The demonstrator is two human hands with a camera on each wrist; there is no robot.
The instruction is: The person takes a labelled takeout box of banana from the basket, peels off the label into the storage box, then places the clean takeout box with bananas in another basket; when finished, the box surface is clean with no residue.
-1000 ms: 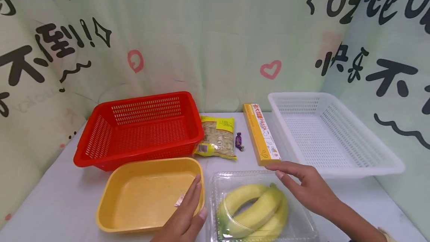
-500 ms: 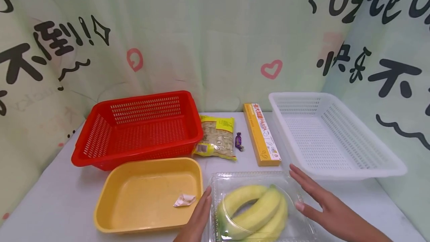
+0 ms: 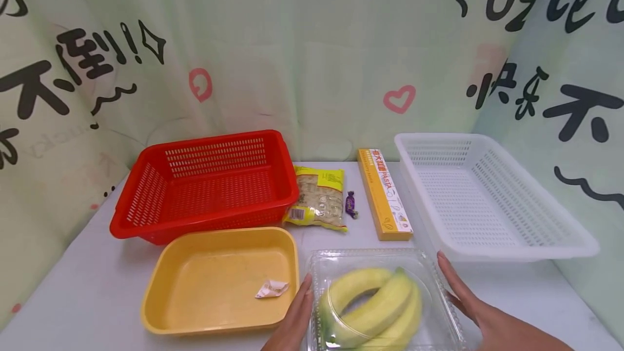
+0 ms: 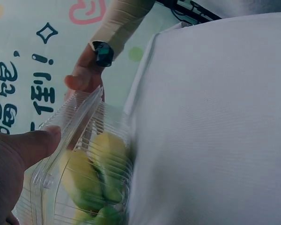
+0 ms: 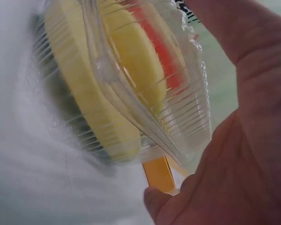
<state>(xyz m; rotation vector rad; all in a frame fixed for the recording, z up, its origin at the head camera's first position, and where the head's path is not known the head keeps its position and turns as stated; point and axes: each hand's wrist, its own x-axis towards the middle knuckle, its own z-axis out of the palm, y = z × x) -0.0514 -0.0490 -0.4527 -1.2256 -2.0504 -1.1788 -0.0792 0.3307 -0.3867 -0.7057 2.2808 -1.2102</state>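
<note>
A clear plastic clamshell box [image 3: 439, 321] with bananas [image 3: 385, 318] inside sits at the front of the white table. My left hand [image 3: 294, 318] lies along its left side, fingers extended upward. In the left wrist view, the thumb [image 4: 42, 143] is at the box's lid flange. On the other side, my right hand [image 3: 492, 316] has its fingers extended along the right edge. Its palm faces the ribbed wall in the right wrist view. The lower end of the box is cut off in the head view.
A yellow basin [image 3: 195, 286] holding a crumpled wrapper [image 3: 272, 288] stands left of the box. Behind are a red basket [image 3: 209, 226], a yellow-labelled bag [image 3: 319, 199], a purple-wrapped candy [image 3: 351, 206], a pasta box [image 3: 385, 196] and a white basket [image 3: 517, 251].
Both hands have come in to the clamshell box: the left moved right, away from over the basin, and the right moved down and right from the far corner to the right side.
</note>
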